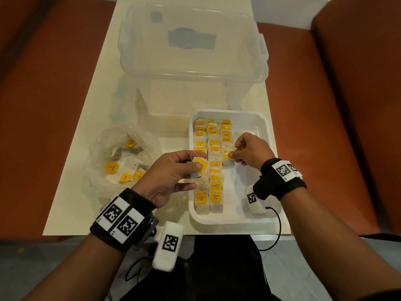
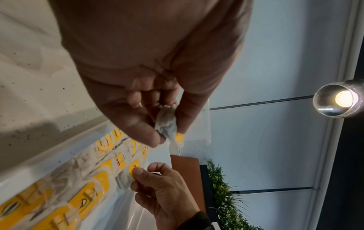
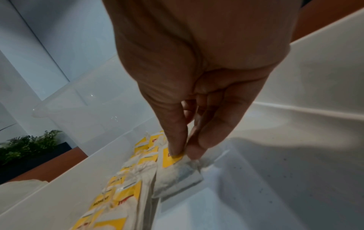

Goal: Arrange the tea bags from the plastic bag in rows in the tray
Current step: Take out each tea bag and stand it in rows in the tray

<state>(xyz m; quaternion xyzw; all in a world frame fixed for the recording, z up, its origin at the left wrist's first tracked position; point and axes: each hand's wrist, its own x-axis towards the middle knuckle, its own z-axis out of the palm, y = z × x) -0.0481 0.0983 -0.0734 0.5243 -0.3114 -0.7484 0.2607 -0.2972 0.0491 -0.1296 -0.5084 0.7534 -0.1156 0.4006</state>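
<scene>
On the counter [image 1: 91, 118] we count one plastic bag [image 1: 121, 161] at left with five yellow tags showing. Our left hand [image 1: 171, 172] pinches one tea bag [image 1: 198, 167] over the tray [image 1: 249, 216]. The tray holds three rows; our right hand [image 1: 249, 152] pinches another tea bag [image 1: 227, 156] in the third.

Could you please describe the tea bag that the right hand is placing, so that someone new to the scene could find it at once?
Start at the white tray on the near right of the table. Three rows of yellow-tagged tea bags run along it, and the rightmost row is the shortest. The tea bag at that row's near end is the only one in the tray with the right hand pinching its tag.
</scene>
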